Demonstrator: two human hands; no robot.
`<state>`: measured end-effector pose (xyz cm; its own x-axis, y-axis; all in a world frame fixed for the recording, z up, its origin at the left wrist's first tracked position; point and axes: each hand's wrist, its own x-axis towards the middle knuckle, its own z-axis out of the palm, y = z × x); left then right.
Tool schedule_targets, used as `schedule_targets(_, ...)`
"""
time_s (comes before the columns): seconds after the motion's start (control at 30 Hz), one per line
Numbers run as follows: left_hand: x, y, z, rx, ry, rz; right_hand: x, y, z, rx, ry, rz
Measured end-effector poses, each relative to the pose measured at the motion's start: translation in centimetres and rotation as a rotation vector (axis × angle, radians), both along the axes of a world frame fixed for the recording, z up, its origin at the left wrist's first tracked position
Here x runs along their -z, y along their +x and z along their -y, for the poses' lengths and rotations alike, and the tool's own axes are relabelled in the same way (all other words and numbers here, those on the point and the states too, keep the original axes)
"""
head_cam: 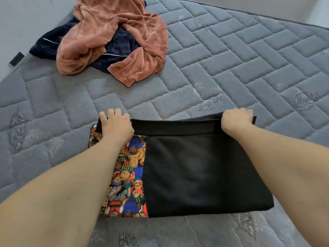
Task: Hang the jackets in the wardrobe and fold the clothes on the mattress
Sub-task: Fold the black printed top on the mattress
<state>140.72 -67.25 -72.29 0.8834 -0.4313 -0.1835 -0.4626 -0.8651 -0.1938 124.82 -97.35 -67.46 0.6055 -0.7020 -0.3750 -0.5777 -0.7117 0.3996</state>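
Since each hand pinches a far corner of the black garment (pixel 201 173), left hand (pixel 116 128) and right hand (pixel 235 120) keep its fold edge taut and square on the mattress (pixel 231 59), I'd guess

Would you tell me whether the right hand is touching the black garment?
Touching: the head view shows the right hand gripping the far edge of the black garment.

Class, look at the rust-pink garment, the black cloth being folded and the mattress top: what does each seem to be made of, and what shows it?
Rust-pink garment: probably velvet or velour; soft sheen along its creases.
Black cloth: matte, fleece-like knit, likely; no shine, thick folded edge.
Mattress: quilted grey fabric, plush-looking; stitched brick pattern with embroidered leaves.
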Motion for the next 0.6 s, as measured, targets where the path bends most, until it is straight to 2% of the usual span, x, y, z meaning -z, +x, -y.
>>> schedule_targets(0.1, 2.1, 0.4, 1.1, -0.137, -0.043, -0.032, 2.4, 0.9, 1.2, 0.065, -0.012, 0.094)
schedule_targets(0.23, 6.0, 0.1, 1.1, -0.407, -0.193, -0.081, 7.6, 1.3, 0.2, 0.237, 0.096, 0.456)
schedule_targets(0.4, 9.7, -0.4, 0.8, -0.410, -0.254, 0.042, 14.0, 0.2, -0.8, 0.260, 0.010, 0.753)
schedule_targets(0.6, 9.3, -0.3, 1.4, -0.443, -0.260, 0.067, 14.4, 1.0, -0.3, 0.264, 0.012, 0.738)
